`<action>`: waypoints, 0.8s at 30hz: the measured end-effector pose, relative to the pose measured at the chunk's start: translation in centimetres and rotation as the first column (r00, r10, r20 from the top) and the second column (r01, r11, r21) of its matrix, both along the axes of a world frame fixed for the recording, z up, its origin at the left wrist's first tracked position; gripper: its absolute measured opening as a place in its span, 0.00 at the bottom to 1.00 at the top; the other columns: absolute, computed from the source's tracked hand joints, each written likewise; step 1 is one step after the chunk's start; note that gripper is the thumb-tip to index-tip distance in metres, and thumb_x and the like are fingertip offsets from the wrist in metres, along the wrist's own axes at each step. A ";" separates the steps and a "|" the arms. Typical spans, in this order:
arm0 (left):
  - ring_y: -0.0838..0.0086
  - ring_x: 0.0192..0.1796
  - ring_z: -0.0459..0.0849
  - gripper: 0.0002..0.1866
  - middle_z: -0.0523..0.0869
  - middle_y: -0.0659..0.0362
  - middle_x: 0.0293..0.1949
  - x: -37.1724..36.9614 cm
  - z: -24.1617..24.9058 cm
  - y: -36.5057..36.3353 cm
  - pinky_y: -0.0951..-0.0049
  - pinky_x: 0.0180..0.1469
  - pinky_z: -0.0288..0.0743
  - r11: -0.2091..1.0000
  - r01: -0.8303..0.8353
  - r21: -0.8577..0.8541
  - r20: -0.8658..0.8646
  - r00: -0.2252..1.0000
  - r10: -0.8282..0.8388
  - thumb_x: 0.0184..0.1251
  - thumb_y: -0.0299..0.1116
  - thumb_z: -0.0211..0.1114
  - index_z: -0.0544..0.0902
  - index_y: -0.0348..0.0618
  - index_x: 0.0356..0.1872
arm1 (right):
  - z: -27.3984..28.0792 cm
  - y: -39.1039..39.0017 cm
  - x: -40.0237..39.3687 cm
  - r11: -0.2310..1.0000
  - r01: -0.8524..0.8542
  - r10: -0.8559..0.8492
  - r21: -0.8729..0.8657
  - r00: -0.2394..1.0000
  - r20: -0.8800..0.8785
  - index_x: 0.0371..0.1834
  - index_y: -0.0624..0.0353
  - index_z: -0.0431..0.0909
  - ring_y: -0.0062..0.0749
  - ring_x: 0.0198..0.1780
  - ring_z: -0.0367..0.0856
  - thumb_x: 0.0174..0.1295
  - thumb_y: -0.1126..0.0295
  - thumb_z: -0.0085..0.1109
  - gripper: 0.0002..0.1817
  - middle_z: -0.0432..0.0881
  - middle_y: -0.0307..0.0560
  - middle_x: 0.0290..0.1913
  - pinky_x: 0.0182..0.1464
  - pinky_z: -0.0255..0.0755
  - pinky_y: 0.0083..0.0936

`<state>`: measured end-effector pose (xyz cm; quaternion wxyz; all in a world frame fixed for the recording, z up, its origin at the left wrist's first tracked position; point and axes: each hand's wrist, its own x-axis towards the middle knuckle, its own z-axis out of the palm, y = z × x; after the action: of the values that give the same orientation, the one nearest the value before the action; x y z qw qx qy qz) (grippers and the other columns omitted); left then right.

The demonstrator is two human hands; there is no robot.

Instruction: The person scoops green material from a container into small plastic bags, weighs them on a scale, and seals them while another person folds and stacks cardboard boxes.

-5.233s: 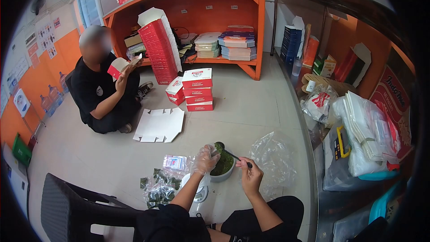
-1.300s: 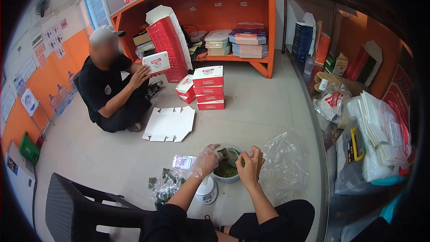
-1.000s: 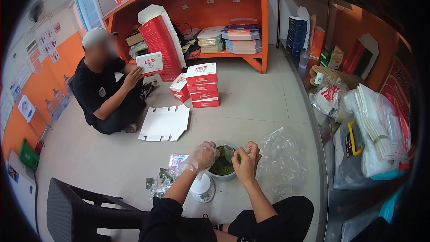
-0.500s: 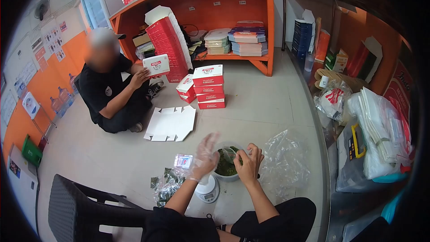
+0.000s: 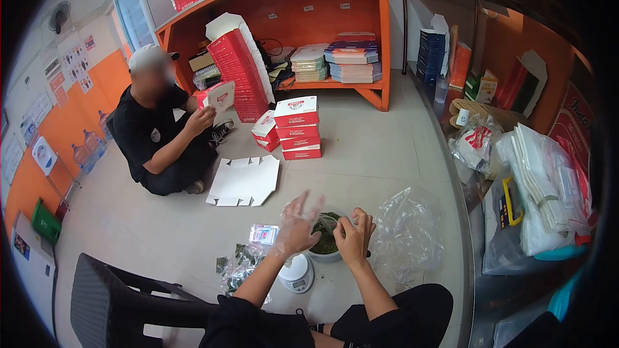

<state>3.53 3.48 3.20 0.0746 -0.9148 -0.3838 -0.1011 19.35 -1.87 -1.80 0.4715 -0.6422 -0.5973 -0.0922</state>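
My left hand (image 5: pixel 298 228), in a thin clear plastic glove, has its fingers spread at the left side of a bowl (image 5: pixel 330 258). Chopped green leaves (image 5: pixel 324 240) fill the bowl. Over its right side my bare right hand (image 5: pixel 354 234) pinches what looks like a small clear plastic bag (image 5: pixel 331 218); its edges are hard to make out. Just below my left hand, a white kitchen scale (image 5: pixel 297 274) stands on the floor. Several clear packets of green leaves (image 5: pixel 242 264) lie to the left, beside a small printed packet (image 5: pixel 264 234).
A large clear plastic bag (image 5: pixel 407 232) lies right of the bowl. Ahead are stacked red-and-white boxes (image 5: pixel 298 130) and a flat white carton (image 5: pixel 244 182). A seated person (image 5: pixel 161 122) holds another box (image 5: pixel 218 96). A dark stool (image 5: pixel 109 303) is at left, a metal shelf (image 5: pixel 461 232) at right.
My left hand has opened its fingers wider near the bowl, while my right hand keeps its pinch. The other person has tilted and turned the box in their hands.
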 end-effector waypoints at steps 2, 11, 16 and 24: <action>0.44 0.70 0.60 0.51 0.63 0.34 0.66 -0.7 0.3 -0.3 0.58 0.68 0.62 0.990 -0.120 -0.067 0.385 0.913 0.137 0.54 0.49 0.67 0.49 0.43 0.74 | 0.4 -0.2 0.2 1.000 -0.014 0.013 -0.006 0.999 -0.047 0.29 0.53 0.78 0.41 0.46 0.66 0.49 0.71 0.64 0.05 0.67 0.44 0.47 0.47 0.60 0.41; 0.48 0.64 0.71 0.50 0.68 0.35 0.63 -11.9 0.9 -4.4 0.59 0.63 0.68 0.800 -0.402 -0.446 0.508 0.622 0.596 0.55 0.50 0.70 0.53 0.35 0.71 | 1.4 -0.4 0.4 0.979 -0.201 0.177 -0.034 0.920 -0.351 0.26 0.53 0.80 0.38 0.44 0.62 0.46 0.73 0.67 0.05 0.59 0.46 0.44 0.50 0.61 0.33; 0.63 0.58 0.77 0.33 0.76 0.48 0.56 -14.2 -2.8 -5.7 0.65 0.60 0.70 0.597 0.244 -0.765 0.617 0.009 0.787 0.61 0.42 0.69 0.69 0.37 0.63 | 3.8 -1.8 -0.4 0.960 -0.276 0.223 -0.044 0.852 -0.473 0.28 0.52 0.83 0.30 0.43 0.60 0.49 0.72 0.68 0.04 0.57 0.41 0.44 0.44 0.61 0.24; 0.63 0.60 0.78 0.27 0.78 0.47 0.58 -8.3 -1.3 -7.1 0.67 0.64 0.72 0.138 0.915 -0.378 0.441 0.048 0.896 0.68 0.33 0.63 0.66 0.38 0.64 | 6.8 -3.0 -6.3 0.897 -0.425 0.372 0.125 0.568 -0.735 0.30 0.57 0.82 0.18 0.40 0.60 0.54 0.77 0.67 0.04 0.57 0.35 0.45 0.47 0.60 0.17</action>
<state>-4.80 -3.57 1.90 -0.8442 -0.2641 -0.2204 -0.4111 13.06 -4.86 5.04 0.6598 -0.4868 -0.4843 0.3054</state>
